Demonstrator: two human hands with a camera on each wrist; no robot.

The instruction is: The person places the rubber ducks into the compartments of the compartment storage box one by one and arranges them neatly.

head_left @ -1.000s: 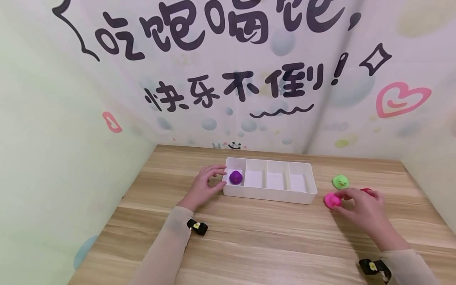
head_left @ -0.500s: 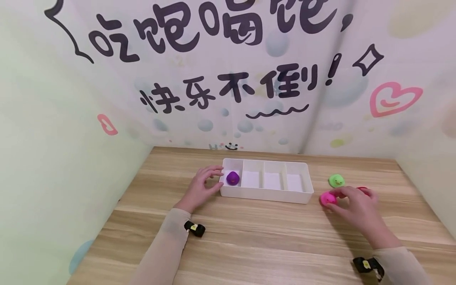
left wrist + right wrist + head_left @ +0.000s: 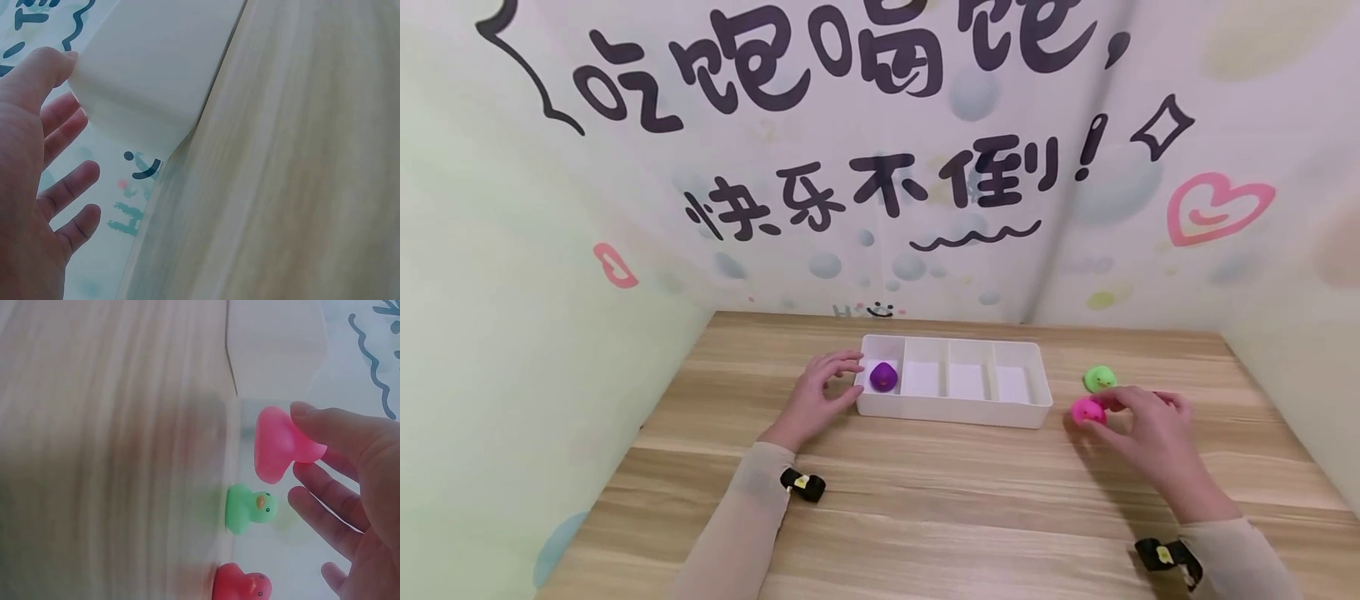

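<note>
A pink rubber duck (image 3: 275,447) is pinched between the thumb and fingers of my right hand (image 3: 1153,437), held above the table in the right wrist view. Behind it sits a green rubber duck (image 3: 1100,378). A red rubber duck (image 3: 240,584) is mostly hidden by the hand in the head view. My left hand (image 3: 812,400) touches the left end of a white divided box (image 3: 951,411) with thumb and fingertips, the other fingers spread loosely (image 3: 78,231). In the box's leftmost compartment lies a purple rubber duck (image 3: 883,377).
The wooden table (image 3: 925,508) meets a printed cloth wall (image 3: 820,283) just behind the box. Side walls (image 3: 497,350) rise at left and right. A black wrist strap (image 3: 802,485) shows on each sleeve.
My right hand has raised the pink duck off the table and shifted it slightly toward the box. The left hand keeps its place at the box. The head view has drifted a little.
</note>
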